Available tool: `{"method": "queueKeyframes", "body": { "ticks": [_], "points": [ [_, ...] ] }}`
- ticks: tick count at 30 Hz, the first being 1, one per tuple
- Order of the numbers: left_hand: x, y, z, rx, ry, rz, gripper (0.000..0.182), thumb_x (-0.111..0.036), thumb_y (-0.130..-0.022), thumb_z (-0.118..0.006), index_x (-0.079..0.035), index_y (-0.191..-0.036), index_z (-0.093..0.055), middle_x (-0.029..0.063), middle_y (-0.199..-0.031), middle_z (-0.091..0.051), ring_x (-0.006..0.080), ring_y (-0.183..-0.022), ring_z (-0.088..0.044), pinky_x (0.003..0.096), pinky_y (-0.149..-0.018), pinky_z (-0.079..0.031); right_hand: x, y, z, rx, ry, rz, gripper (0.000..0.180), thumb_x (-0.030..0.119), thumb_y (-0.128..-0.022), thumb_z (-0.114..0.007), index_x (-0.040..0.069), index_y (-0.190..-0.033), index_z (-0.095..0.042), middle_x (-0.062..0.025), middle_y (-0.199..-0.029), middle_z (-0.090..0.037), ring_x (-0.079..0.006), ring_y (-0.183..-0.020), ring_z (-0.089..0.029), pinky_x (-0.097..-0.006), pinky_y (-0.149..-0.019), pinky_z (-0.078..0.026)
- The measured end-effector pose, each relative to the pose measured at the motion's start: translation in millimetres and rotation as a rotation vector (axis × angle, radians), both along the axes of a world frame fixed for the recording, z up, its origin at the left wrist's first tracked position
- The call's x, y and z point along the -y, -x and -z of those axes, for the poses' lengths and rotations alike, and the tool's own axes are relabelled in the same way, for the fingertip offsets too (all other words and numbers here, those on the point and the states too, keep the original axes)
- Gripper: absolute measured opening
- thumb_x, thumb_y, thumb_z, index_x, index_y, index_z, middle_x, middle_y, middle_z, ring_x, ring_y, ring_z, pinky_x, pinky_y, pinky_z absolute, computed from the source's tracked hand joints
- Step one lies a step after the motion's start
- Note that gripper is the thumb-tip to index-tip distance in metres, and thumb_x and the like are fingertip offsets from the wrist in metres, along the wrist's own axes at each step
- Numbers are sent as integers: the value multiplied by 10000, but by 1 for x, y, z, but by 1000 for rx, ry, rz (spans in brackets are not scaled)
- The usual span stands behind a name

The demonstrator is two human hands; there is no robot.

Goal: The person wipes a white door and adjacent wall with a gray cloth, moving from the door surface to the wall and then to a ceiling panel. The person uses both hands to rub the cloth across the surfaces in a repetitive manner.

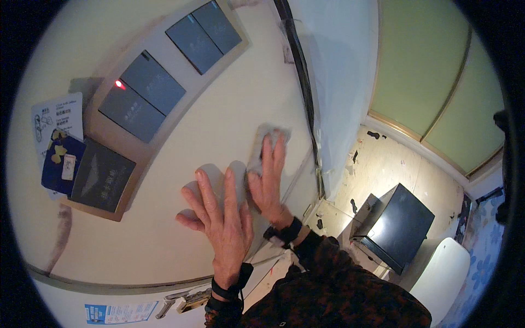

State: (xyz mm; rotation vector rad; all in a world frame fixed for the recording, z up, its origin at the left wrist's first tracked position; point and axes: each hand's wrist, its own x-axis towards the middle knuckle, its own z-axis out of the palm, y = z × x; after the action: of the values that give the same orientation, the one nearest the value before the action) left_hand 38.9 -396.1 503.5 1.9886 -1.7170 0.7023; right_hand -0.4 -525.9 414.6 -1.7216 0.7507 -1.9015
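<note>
My left hand (227,229) rests with spread fingers against a cream wall (192,135), holding nothing. To its right, my right hand (268,180) presses a pale grey pad (258,153) against the same wall. The pad is blurred and partly under the fingers; whether it is a sponge or a folded cloth I cannot tell. Up and to the left of both hands is a long panel with dark grey wall switches (141,96), one showing a red light. A dark card holder (104,176) sits at the panel's lower end, with a blue card (63,164) beside it.
A black cable (301,65) runs down the wall to the right of my hands. Below are a metal door handle (166,305) and a printed sheet (121,312). Green sliding panels (422,69), a black box-shaped case (400,229) and a white chair (441,274) stand to the right.
</note>
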Motion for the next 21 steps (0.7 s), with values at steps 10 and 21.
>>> {"method": "queueKeyframes", "body": {
  "ticks": [10, 21],
  "points": [
    [-40, -27, 53, -78, -70, 97, 537, -152, -917, -628, -117, -1443, -526, 280, -1629, -132, 532, -1490, -22, 633, -1175, -12, -116, -52, 88, -205, -19, -2, 586, 339, -958, -554, 79, -1468, -431, -220, -1571, -244, -450, -1468, -209, -637, -1174, -140],
    [18, 6, 54, 113, 7, -95, 548, -111, -903, -601, -233, -1435, -551, 266, -1640, -102, 542, -1484, 59, 687, -1109, 137, 14, 12, 62, -15, -14, 8, 637, 282, -950, -471, -15, -1501, -355, -286, -1616, -163, -469, -1495, -153, -613, -1185, -96]
  ]
}}
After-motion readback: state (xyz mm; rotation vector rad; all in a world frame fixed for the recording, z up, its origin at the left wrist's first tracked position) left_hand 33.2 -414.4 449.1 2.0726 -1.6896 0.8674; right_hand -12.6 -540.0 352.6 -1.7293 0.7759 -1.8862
